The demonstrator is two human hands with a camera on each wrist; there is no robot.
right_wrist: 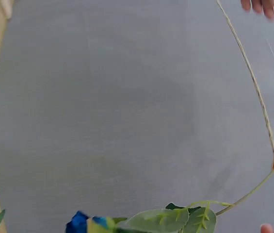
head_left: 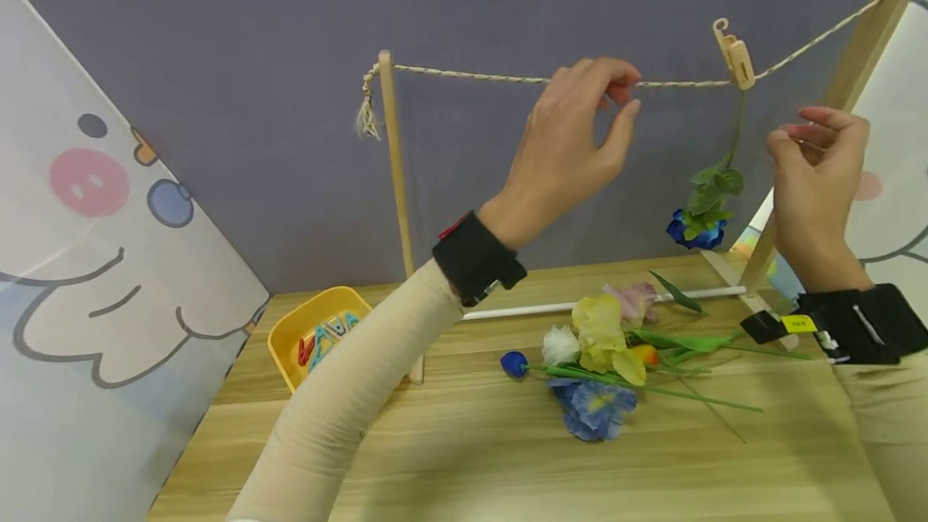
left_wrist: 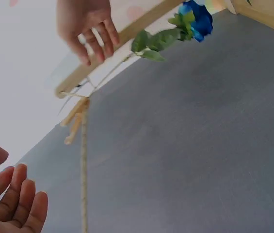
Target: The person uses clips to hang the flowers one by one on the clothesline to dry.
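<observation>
Left hand [head_left: 573, 139] is relaxed, fingers unclosed at the rope [head_left: 471, 76]; right hand [head_left: 819, 176] hangs loosely curled, empty, beside the pegged blue flower [head_left: 696, 230].

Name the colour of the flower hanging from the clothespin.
Blue rose, clearest in the head view.

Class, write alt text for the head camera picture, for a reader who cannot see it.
A person's left hand reaches up to a rope strung between two wooden posts, while the right hand is raised beside a blue flower hanging head-down from a beige clothespin. On the wooden table below lie more artificial flowers and a yellow tray of clips.
</observation>
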